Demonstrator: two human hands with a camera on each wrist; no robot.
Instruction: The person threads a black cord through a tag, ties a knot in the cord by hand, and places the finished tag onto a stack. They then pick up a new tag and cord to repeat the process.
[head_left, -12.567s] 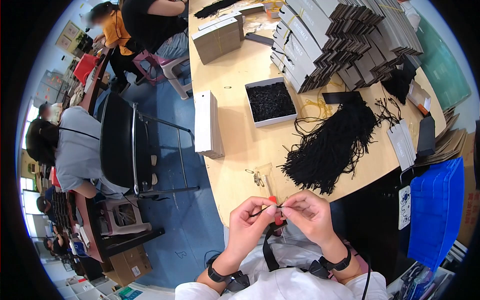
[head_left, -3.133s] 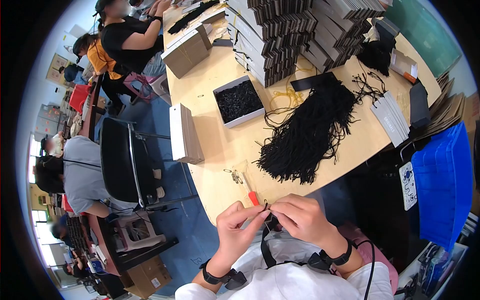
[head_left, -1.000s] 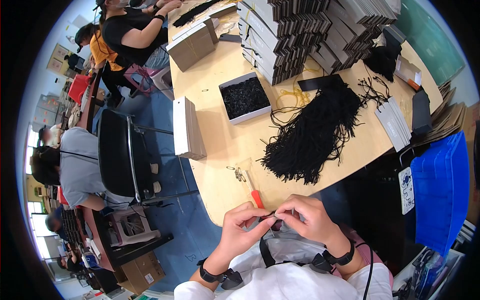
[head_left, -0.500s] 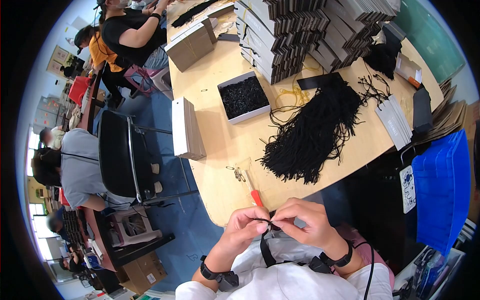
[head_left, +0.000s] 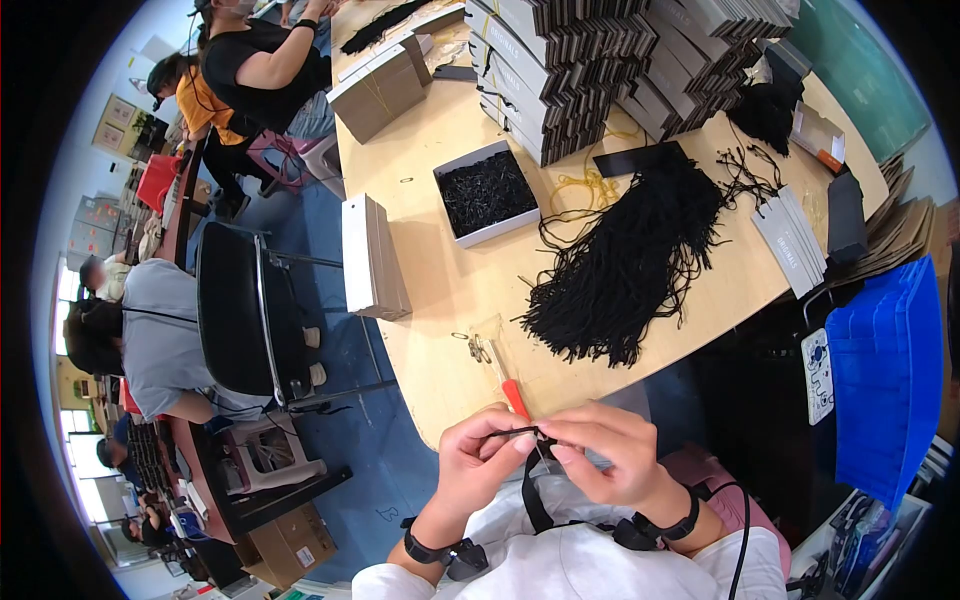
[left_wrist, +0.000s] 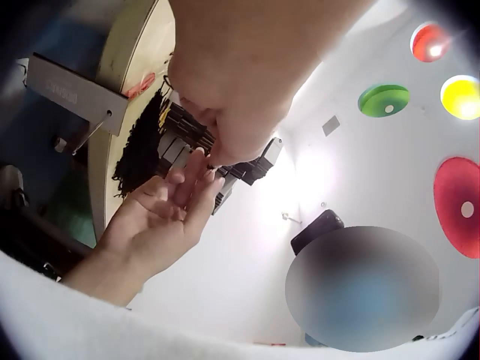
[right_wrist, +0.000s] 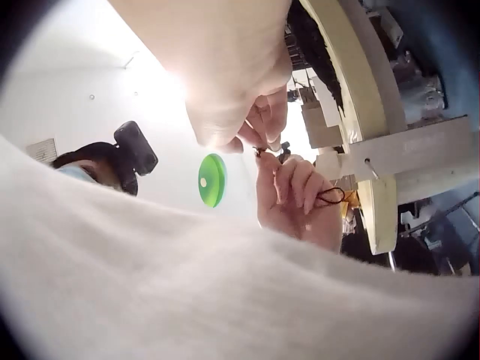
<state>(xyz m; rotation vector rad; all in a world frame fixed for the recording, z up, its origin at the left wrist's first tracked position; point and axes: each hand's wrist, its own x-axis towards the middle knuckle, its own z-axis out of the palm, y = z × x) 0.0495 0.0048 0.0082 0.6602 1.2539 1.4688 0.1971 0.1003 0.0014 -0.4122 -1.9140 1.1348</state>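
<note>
A thin black cord (head_left: 520,433), mostly hidden by fingertips, is pinched between the left hand (head_left: 475,462) and right hand (head_left: 605,455). Both hands meet at 6 o'clock, below the pale wooden desk (head_left: 460,290) edge. A red-handled tool (head_left: 514,398) lies at 12 o'clock from them.

A workshop with a blue floor (head_left: 385,455). A long pale wooden table (head_left: 460,285) runs away from the viewer. A black folding chair (head_left: 240,310) stands just beside its left edge. Further left, other people sit at darker tables (head_left: 205,465). Blue plastic crates (head_left: 885,370) stand at right.
</note>
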